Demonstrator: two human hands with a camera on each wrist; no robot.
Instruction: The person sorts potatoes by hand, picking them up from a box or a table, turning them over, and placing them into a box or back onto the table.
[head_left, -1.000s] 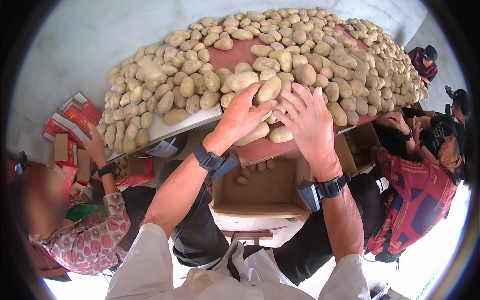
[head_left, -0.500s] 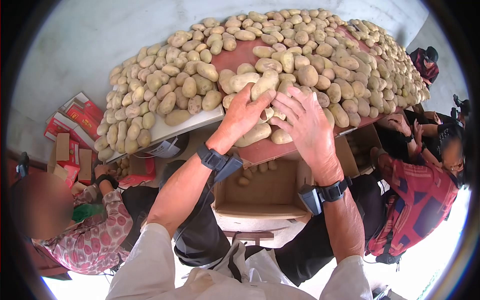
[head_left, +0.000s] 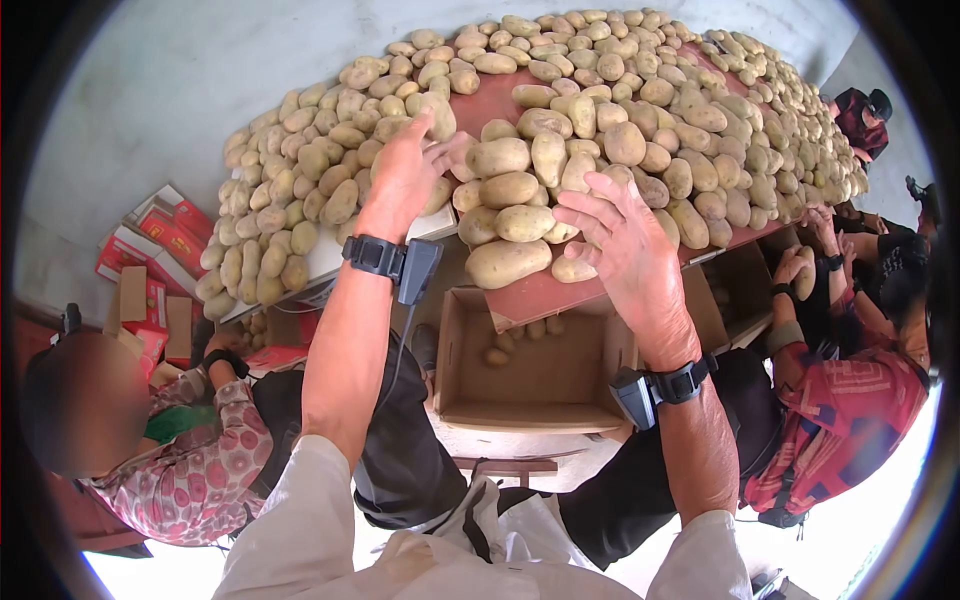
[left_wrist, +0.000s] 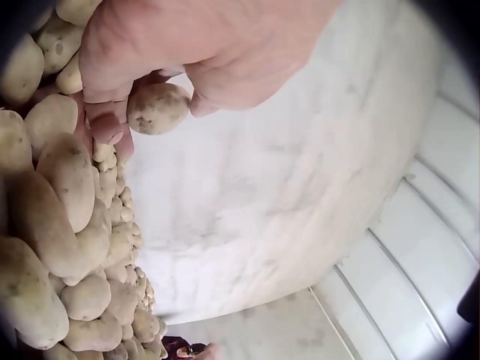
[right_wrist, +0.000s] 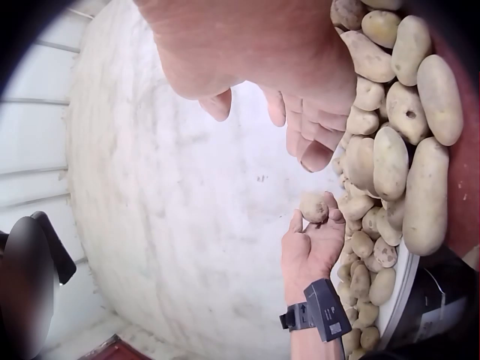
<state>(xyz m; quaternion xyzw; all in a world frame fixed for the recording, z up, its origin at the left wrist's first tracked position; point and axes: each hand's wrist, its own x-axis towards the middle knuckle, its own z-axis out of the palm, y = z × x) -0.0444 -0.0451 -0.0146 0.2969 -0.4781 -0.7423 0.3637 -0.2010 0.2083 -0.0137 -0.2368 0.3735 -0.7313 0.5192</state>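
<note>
My left hand (head_left: 400, 178) holds a potato (left_wrist: 159, 109) between thumb and fingers, over the left part of the pile. In the right wrist view the same potato sits at the fingertips, above the heap. My right hand (head_left: 632, 262), fingers spread and holding nothing, hovers over the front edge of the red tabletop (head_left: 540, 302). Close to its fingertips lie several potatoes, with a long potato (head_left: 508, 264) at the front.
Potatoes (head_left: 300, 165) are heaped across the tables along the wall. Below the table edge stands an open cardboard box (head_left: 530, 385) with a few potatoes inside. Red boxes (head_left: 165, 240) stand at left. A person (head_left: 190, 420) sits on the left and another (head_left: 850, 400) on the right.
My left hand has moved left and away from the right hand with the potato, toward the left pile. The right hand stays nearly in place, fingers spread.
</note>
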